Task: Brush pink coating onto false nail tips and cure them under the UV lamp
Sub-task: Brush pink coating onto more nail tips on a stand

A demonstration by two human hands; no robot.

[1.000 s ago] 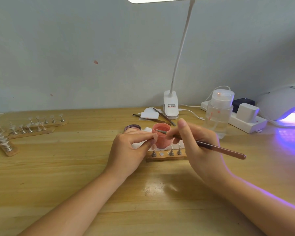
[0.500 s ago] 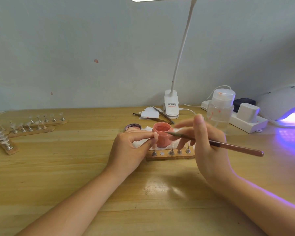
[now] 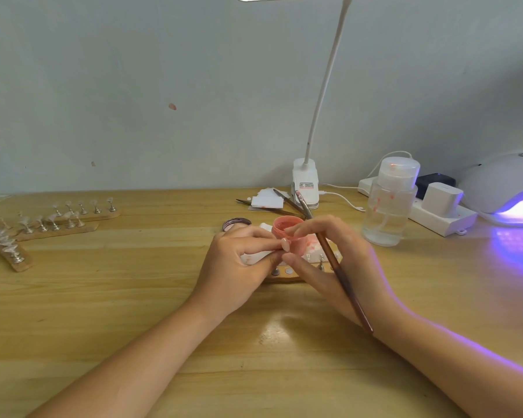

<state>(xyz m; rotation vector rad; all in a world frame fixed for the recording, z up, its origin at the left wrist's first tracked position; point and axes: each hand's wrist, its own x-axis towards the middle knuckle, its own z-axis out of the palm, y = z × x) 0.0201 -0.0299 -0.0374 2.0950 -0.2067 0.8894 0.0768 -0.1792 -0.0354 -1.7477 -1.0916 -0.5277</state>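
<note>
My left hand [image 3: 239,263] pinches a small nail tip [image 3: 284,243] between thumb and forefinger, just in front of the open pink jar [image 3: 286,227]. My right hand [image 3: 332,260] holds the brown-handled brush [image 3: 341,276], which now stands steeply with its bristle end pointing away over the jar; its forefinger and thumb reach toward the nail tip. Under both hands lies a wooden holder strip [image 3: 287,273] with metal pegs. The UV lamp [image 3: 507,188] glows violet at the far right.
Several wooden strips carrying clear nail tips [image 3: 52,221] lie at the left. A clip desk lamp [image 3: 306,182], a pump bottle [image 3: 390,200], a power strip with chargers [image 3: 441,206], a jar lid [image 3: 236,223] and tweezers with white pads [image 3: 269,202] stand behind.
My right hand swung the brush from lying across the jar with its handle to the right to standing steeply, bristles away. Its fingers closed in on the nail tip. My left hand stayed put.
</note>
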